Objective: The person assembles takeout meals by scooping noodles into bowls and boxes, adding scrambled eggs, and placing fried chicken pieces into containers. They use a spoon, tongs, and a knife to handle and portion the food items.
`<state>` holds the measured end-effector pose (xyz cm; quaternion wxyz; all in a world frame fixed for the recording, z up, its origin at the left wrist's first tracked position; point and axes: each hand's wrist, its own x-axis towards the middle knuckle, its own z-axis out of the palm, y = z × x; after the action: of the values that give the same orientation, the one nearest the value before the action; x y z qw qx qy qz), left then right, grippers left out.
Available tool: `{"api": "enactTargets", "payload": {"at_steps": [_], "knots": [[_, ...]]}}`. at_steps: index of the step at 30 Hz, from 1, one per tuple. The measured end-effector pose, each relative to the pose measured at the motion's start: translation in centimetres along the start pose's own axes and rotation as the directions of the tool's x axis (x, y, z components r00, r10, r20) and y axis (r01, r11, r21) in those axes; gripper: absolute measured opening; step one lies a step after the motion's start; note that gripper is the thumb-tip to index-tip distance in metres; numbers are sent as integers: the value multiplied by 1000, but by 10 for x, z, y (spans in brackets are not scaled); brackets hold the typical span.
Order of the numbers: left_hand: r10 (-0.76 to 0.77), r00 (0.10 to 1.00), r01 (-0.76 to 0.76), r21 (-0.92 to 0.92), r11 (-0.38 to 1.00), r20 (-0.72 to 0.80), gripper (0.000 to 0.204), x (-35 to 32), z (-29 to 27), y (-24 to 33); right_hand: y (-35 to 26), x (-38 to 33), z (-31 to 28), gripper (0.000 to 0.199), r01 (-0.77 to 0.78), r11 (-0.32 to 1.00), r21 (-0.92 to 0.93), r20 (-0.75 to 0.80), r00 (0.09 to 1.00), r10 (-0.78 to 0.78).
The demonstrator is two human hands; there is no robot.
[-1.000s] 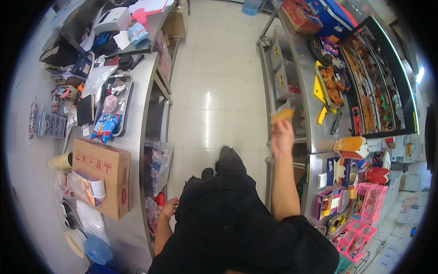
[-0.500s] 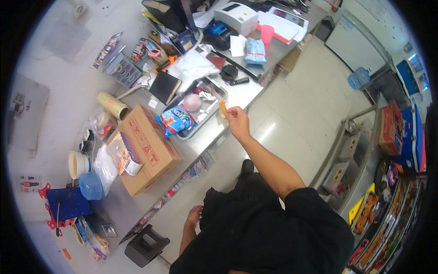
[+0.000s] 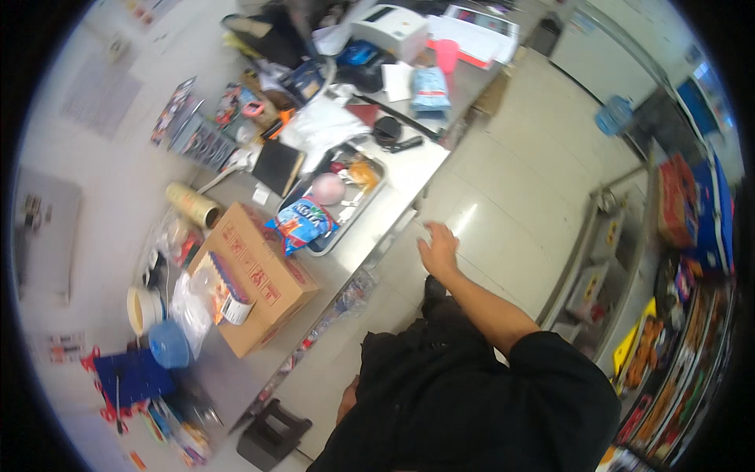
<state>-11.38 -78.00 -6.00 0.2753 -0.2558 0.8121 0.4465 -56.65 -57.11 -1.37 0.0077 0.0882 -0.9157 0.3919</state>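
My right hand [image 3: 440,248] is out in front of me, off the edge of the metal table, with its fingers apart and nothing in them. Closest to it on the table is a grey tray [image 3: 370,203]. In the tray are a crumpled yellow-orange item [image 3: 362,176], a round pink thing [image 3: 328,189], some white scraps and a blue drink-powder packet [image 3: 303,223] leaning over the near rim. Low by my side hangs my left hand [image 3: 347,400], partly behind my dark clothing, so its fingers are hidden.
A cardboard box [image 3: 263,287] with a packet on top stands left of the tray. Behind lie a black notebook [image 3: 277,167], a white printer [image 3: 391,31] and a pink cup [image 3: 447,55]. A dark stool [image 3: 273,436] is beside the table; shelves [image 3: 605,259] run along the right.
My right hand has let go of the yellow-orange item, which now lies in the tray. That hand has drawn back from the table toward me. My view has shifted slightly.
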Motion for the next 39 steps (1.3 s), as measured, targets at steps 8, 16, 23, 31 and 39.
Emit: {"api": "enactTargets", "payload": {"at_steps": [8,16,23,31,39], "knots": [[-161,885,198,-39,979,436,39,156,-97,0,109,-362,-93,62,-906,386,-172,141,365,920],[-297,665,-206,550,809,686,37,208,18,49,-58,-744,29,87,-812,-231,536,247,-111,963],[-101,439,-751,427,504,893,32,47,188,127,-166,-948,11,59,203,232,951,61,-862,502],[-209,-371,-849,-240,470,905,35,-414,413,98,-132,-1071,-118,60,-225,-27,974,-200,-910,362],[-171,-77,-961,-27,276,982,26,-506,479,65,-107,-1079,-151,31,-58,464,884,-334,-773,539]]}}
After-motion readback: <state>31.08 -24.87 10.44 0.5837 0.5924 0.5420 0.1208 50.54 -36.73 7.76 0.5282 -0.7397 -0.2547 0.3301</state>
